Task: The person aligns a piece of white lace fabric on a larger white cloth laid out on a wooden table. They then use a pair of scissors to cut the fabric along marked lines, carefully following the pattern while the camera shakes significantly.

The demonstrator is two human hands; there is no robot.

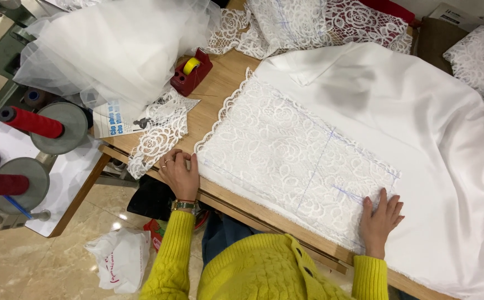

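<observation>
A white lace panel [286, 150] with blue chalk lines lies flat on white satin fabric [420, 128] spread over a wooden table [219, 83]. My left hand [179, 173] rests at the table's near edge, fingers curled at the lace panel's left corner. My right hand [381, 219] lies flat, fingers spread, pressing on the panel's near right corner. Both arms wear yellow knitted sleeves, and a watch sits on the left wrist.
A red tape dispenser [190, 72] with yellow tape stands at the table's back left, beside a heap of white tulle [114, 50]. More lace pieces [308, 22] lie at the back. Red thread spools [30, 122] stand at left. A plastic bag [120, 258] lies on the floor.
</observation>
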